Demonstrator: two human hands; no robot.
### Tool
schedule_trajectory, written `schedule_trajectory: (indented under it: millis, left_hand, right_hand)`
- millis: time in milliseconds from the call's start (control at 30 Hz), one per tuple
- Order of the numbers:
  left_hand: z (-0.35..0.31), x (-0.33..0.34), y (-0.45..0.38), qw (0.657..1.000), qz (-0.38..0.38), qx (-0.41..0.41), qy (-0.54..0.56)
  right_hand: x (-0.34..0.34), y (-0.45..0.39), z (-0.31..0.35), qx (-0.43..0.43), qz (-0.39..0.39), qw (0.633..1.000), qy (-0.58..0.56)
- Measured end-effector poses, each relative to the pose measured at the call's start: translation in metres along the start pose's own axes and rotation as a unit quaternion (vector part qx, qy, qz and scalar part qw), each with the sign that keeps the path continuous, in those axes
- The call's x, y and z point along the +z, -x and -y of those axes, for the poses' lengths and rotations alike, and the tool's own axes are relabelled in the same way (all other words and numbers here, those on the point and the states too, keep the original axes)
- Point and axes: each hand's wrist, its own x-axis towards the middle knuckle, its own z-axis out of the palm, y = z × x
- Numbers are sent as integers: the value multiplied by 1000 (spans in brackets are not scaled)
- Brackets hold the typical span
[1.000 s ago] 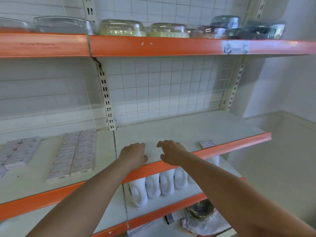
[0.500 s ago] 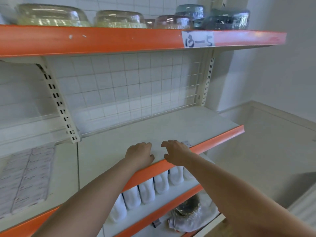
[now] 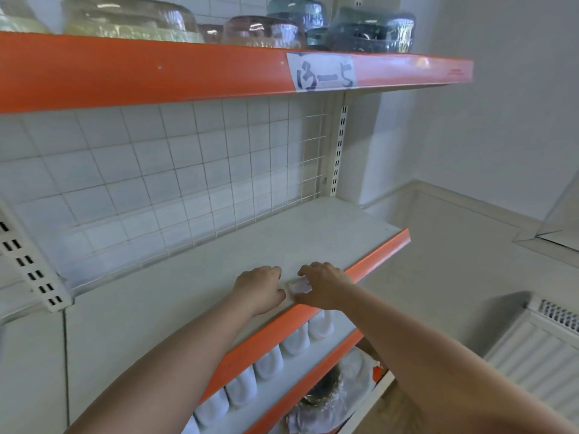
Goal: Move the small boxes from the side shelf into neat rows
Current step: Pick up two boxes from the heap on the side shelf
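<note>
Right hand (image 3: 324,285) curled over small box (image 3: 300,287); left hand (image 3: 261,288) fisted, just beside.

Matt white shelf board (image 3: 219,264) with a glossy orange painted edge (image 3: 369,264); glossy clear-wrapped bowls (image 3: 372,31) above; smooth white plastic bottles (image 3: 266,361) below.

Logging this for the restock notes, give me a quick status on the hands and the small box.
Left hand curled beside small box, holding nothing. Right hand on the box, grip unclear. Box flat near shelf edge. Nothing in the way.
</note>
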Motion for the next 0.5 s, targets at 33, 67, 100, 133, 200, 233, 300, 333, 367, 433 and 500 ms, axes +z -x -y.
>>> schedule_trajectory:
  millis: [33,67,100,133,200,233,300,333,367,433,500]
  left_hand:
    - [0,-1,-3,1000,-2,-2,0]
    - [1,-1,-6,1000,-4,-4,-1]
    - [2,0,-8,1000,-5,-8,0]
    - [2,0,-10,1000,-6,-12,-1]
    - [5,2,-12,1000,-5,-23,-2]
    - [6,4,-12,1000,-5,-30,-3]
    - [7,6,-12,999,-4,-46,-5]
    - [7,6,-11,998,-4,-56,-6]
    - [7,6,-10,998,-5,-65,-6]
    - [5,5,-8,997,-10,-79,-4]
    - [5,2,-3,996,-15,-91,-5]
  right_hand:
    - [1,-2,-1,2,2,1000,-3]
    - [2,-3,-1,2,6,1000,-5]
    - [3,-5,-2,3,12,1000,-4]
    - [3,-7,-2,4,16,1000,-2]
    - [4,-12,-2,6,18,1000,4]
    - [4,-14,-3,5,17,1000,7]
    - [5,-18,-3,-8,19,1000,14]
    - [5,-20,-3,-15,22,1000,16]
    - [5,-21,-4,-22,25,999,16]
    - [5,-24,-6,-33,27,999,12]
    - [3,-26,-7,-49,26,998,12]
